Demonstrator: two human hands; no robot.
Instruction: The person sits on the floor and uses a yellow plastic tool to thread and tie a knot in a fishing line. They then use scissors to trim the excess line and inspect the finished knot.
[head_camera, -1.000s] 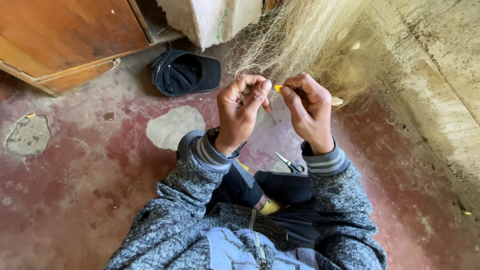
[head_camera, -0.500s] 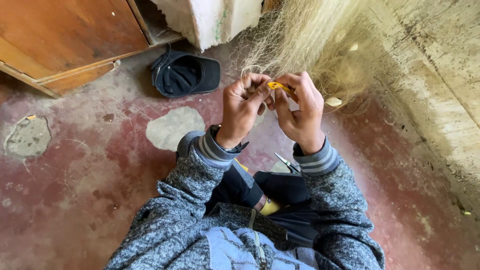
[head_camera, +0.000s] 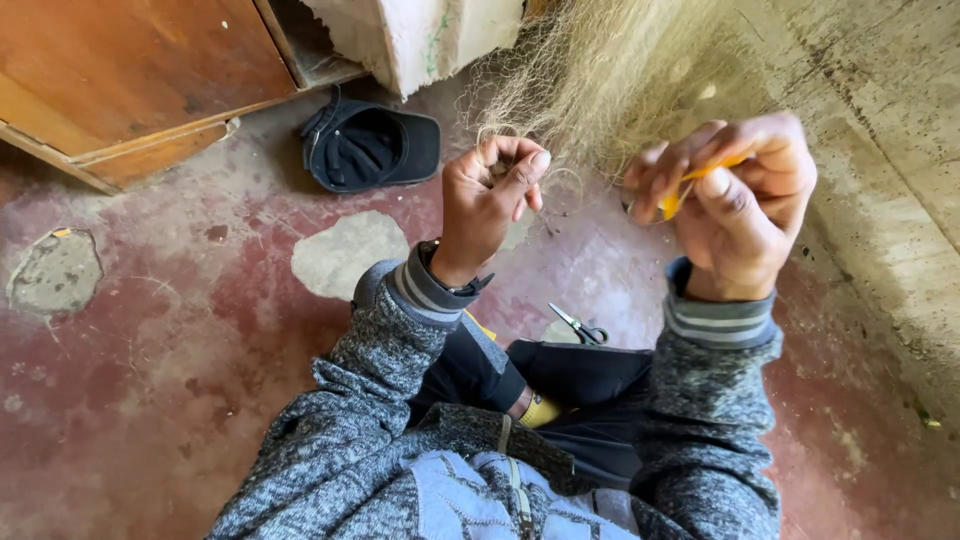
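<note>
From the head camera, a fine, pale straw-coloured fishing net (head_camera: 600, 90) hangs in a bunched, gauzy mass at the top centre of the view, between a white block (head_camera: 420, 35) and a rough concrete wall (head_camera: 880, 150). Its mesh is so thin that the strands blur into a haze, and its lower edge trails down to the two raised hands.

The left hand (head_camera: 490, 200) is curled almost closed, thumb pressed against bent fingers, pinching a few strands at the net's lower edge. The right hand (head_camera: 735, 200) is also closed, thumb and fingers clamped on a small yellow netting needle (head_camera: 690, 185), of which only a narrow strip shows between the fingers. The two hands are held apart, with net strands running between them.

On the worn red floor (head_camera: 150, 380) lies a dark cap (head_camera: 370, 148), upside down with its hollow facing up; nothing can be made out inside it. A pair of small scissors (head_camera: 578, 325) lies on the floor just beside the person's knee. A wooden cabinet (head_camera: 130, 70) stands at the upper left.
</note>
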